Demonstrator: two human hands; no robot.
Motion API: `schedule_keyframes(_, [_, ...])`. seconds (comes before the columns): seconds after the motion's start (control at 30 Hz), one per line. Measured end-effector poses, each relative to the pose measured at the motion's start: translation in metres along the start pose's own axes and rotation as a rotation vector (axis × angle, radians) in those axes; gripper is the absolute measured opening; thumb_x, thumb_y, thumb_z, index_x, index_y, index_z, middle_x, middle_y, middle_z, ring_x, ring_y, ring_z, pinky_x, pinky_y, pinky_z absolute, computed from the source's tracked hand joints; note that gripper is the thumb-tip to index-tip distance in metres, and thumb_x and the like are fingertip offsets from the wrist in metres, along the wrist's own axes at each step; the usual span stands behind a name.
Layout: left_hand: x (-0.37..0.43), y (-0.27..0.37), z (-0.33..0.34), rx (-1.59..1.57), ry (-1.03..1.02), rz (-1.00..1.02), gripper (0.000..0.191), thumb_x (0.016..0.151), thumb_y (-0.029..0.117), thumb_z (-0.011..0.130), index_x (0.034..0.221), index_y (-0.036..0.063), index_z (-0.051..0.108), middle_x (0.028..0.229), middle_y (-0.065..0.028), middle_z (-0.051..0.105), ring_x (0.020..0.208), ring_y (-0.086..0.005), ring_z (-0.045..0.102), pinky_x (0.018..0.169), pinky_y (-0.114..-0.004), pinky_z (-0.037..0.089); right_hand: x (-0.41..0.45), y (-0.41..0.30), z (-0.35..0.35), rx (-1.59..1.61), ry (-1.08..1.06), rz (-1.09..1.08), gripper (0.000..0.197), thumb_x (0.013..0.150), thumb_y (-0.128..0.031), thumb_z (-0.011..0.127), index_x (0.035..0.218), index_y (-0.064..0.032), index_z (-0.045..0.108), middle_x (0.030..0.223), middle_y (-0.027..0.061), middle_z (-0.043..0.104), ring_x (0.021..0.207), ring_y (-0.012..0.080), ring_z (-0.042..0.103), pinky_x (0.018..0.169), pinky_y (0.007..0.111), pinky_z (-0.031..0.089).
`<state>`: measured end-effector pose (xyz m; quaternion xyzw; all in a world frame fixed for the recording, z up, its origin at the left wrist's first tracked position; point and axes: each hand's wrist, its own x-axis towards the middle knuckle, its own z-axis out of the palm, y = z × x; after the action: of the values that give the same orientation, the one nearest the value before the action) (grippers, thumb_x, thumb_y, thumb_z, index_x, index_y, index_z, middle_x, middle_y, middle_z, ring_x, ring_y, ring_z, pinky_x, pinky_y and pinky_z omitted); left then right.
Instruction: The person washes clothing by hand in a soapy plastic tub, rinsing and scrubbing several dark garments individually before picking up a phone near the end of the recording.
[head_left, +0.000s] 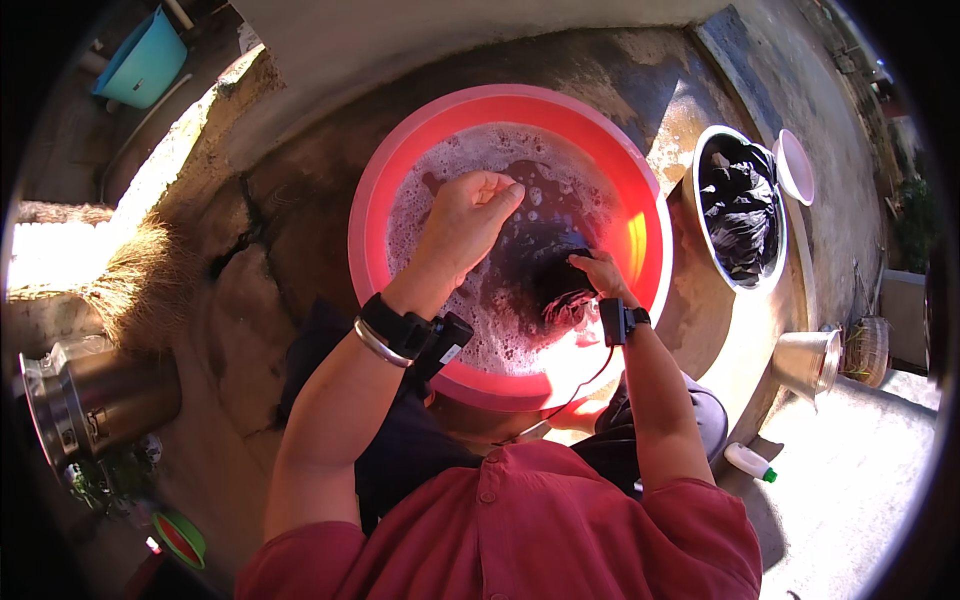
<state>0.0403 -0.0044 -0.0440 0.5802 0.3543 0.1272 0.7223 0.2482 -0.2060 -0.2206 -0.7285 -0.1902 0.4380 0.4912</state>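
A large pink-red plastic tub (379, 187) of foamy, dark water stands before me. My right hand (600, 274) grips a dark wet cloth (562, 289) at the tub's right side, part of it under the water. Above the middle of the water is my left hand (480, 214), raised, its thumb and fingertips close together; whether something small is pinched there I cannot tell. Both wrists bear strapped-on dark devices, and a metal bangle (382, 343) rings the left one.
Right of the tub, a metal basin (697, 202) holds dark wet cloths beside a small pale pink basin (795, 166). A metal bucket (799, 364) and a white bottle with a green cap (746, 460) lie lower right. At left are a straw broom (139, 277) and a large metal pot (112, 401).
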Motion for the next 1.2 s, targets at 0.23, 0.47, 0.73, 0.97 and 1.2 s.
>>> schedule_keyframes(0.23, [0.008, -0.05, 0.026, -0.01, 0.074, -0.097, 0.067, 0.091, 0.053, 0.053, 0.132, -0.0003, 0.049, 0.132, -0.0205, 0.051, 0.121, -0.0322, 0.049, 0.096, -0.042, 0.041, -0.081, -0.153, 0.013, 0.356, 0.08, -0.053, 0.013, 0.085, -0.009, 0.063, 0.091, 0.0003, 0.069, 0.082, 0.0066, 0.069, 0.07, 0.0163, 0.065, 0.066, 0.027, 0.052])
schedule_keyframes(0.47, [0.007, -0.067, 0.034, -0.37, 0.025, -0.363, 0.083, 0.089, 0.07, 0.037, 0.142, 0.0057, 0.04, 0.141, -0.0215, 0.043, 0.13, -0.034, 0.042, 0.107, -0.043, 0.035, -0.15, -0.246, 0.055, 0.436, -0.039, -0.365, 0.01, 0.084, -0.007, 0.061, 0.088, -0.0014, 0.069, 0.083, 0.0061, 0.069, 0.076, 0.0157, 0.065, 0.071, 0.026, 0.051])
schedule_keyframes(0.73, [-0.001, -0.066, 0.062, -1.322, -0.619, -0.021, 0.08, 0.084, 0.08, 0.034, 0.109, 0.0087, 0.06, 0.102, -0.0073, 0.062, 0.095, -0.021, 0.059, 0.085, -0.036, 0.048, -0.12, -0.194, 0.123, -0.143, -0.034, -0.517, 0.029, 0.082, -0.026, 0.076, 0.079, -0.0023, 0.06, 0.071, 0.0011, 0.056, 0.066, 0.0137, 0.055, 0.064, 0.029, 0.044])
schedule_keyframes(0.97, [0.023, -0.076, 0.052, -1.32, -0.459, -0.096, 0.058, 0.086, 0.072, 0.047, 0.081, 0.0145, 0.053, 0.077, -0.001, 0.054, 0.076, -0.0179, 0.056, 0.07, -0.033, 0.047, -0.09, -0.171, 0.141, -0.396, 0.317, -0.909, 0.027, 0.077, -0.017, 0.072, 0.069, 0.0017, 0.054, 0.066, 0.0142, 0.05, 0.059, 0.0319, 0.052, 0.055, 0.038, 0.042])
schedule_keyframes(1.2, [0.027, -0.089, 0.053, -1.152, 0.001, -0.196, 0.042, 0.096, 0.048, 0.048, 0.101, 0.0089, 0.061, 0.096, -0.0057, 0.063, 0.085, -0.0203, 0.061, 0.078, -0.035, 0.051, -0.055, -0.146, 0.135, -0.307, 0.4, -0.684, 0.024, 0.08, -0.016, 0.063, 0.068, 0.0024, 0.055, 0.066, 0.0233, 0.056, 0.063, 0.041, 0.058, 0.055, 0.044, 0.043])
